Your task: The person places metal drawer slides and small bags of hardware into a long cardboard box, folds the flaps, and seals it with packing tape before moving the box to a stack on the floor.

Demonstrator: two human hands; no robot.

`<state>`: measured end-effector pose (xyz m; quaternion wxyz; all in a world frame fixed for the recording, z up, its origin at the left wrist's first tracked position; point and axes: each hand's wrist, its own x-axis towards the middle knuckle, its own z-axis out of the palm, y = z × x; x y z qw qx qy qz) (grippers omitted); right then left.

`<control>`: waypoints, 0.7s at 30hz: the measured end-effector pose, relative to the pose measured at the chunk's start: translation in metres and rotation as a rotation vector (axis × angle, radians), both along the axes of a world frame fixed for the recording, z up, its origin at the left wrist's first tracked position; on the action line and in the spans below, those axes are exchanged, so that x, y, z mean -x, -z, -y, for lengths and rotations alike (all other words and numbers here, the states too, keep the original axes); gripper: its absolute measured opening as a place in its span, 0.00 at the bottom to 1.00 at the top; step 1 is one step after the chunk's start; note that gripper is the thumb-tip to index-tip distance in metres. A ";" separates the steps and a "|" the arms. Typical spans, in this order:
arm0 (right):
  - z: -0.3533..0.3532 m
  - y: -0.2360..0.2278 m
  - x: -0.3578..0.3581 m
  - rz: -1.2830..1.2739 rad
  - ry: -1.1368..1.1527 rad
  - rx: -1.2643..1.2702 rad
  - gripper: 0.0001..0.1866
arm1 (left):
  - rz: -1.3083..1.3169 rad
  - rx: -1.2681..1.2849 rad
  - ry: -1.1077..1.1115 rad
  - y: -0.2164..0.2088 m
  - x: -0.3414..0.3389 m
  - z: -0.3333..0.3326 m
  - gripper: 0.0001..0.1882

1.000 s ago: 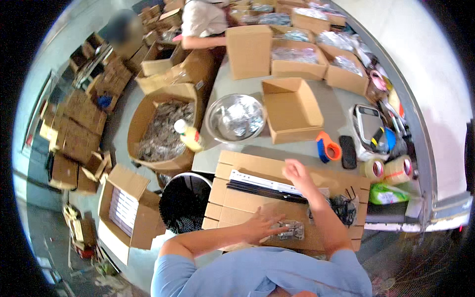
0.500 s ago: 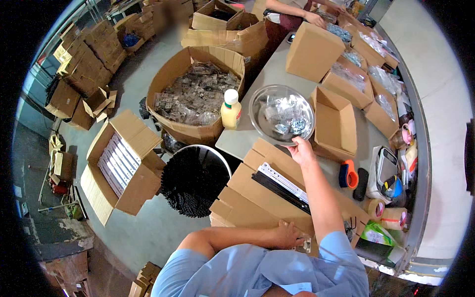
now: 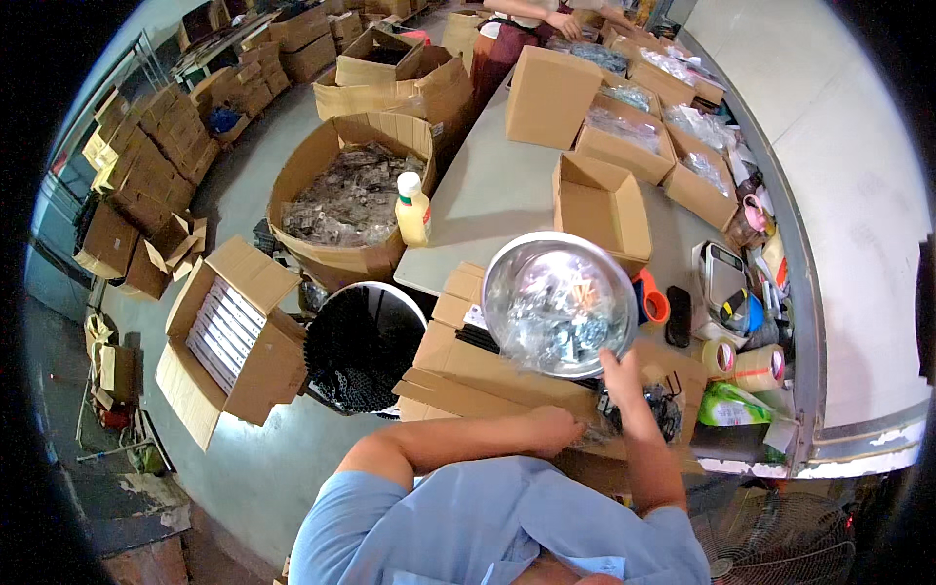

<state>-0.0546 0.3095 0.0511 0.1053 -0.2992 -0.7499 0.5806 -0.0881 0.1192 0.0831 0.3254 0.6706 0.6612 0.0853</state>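
Head view: my right hand [image 3: 621,375] gripped rim of steel bowl [image 3: 559,302], tilted above flattened cardboard [image 3: 487,370]; left hand [image 3: 558,429] pressed flat on cardboard. Steadier with slow tilt.

A grey concrete floor [image 3: 244,468] is crowded with open cardboard boxes [image 3: 234,336] (many stacked at the far left). A long grey table [image 3: 487,195] is set along a white wall [image 3: 858,195].
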 end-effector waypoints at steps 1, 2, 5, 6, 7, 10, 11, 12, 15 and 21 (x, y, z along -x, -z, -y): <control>0.010 -0.007 -0.006 0.078 -0.021 -0.105 0.18 | 0.003 -0.027 -0.018 0.000 -0.001 0.002 0.20; 0.022 -0.014 -0.010 0.155 -0.043 -0.211 0.18 | 0.006 -0.054 -0.037 0.001 -0.002 0.004 0.19; 0.039 -0.018 -0.022 -0.074 -0.091 -0.341 0.22 | -0.068 -0.112 0.023 0.011 -0.002 0.005 0.18; 0.043 -0.021 -0.023 -0.187 -0.091 -0.339 0.20 | -0.070 -0.109 0.021 0.010 -0.003 0.008 0.18; 0.048 -0.024 -0.023 -0.297 -0.096 -0.338 0.19 | -0.087 -0.156 0.000 0.009 -0.004 0.011 0.19; 0.046 -0.050 -0.039 -0.274 -0.181 -0.468 0.26 | -0.097 -0.200 -0.077 0.001 -0.008 0.023 0.20; 0.043 -0.055 -0.049 -0.162 -0.176 -0.462 0.27 | -0.086 -0.198 -0.128 0.001 -0.009 0.028 0.21; 0.039 -0.059 -0.060 -0.162 -0.182 -0.462 0.27 | -0.086 -0.198 -0.135 0.004 -0.010 0.033 0.21; 0.028 -0.065 -0.076 -0.289 -0.045 -0.364 0.28 | -0.069 -0.235 -0.124 0.012 -0.011 0.038 0.27; 0.019 -0.139 -0.063 0.036 -0.191 -0.959 0.26 | -0.010 -0.281 -0.096 0.022 -0.005 0.047 0.26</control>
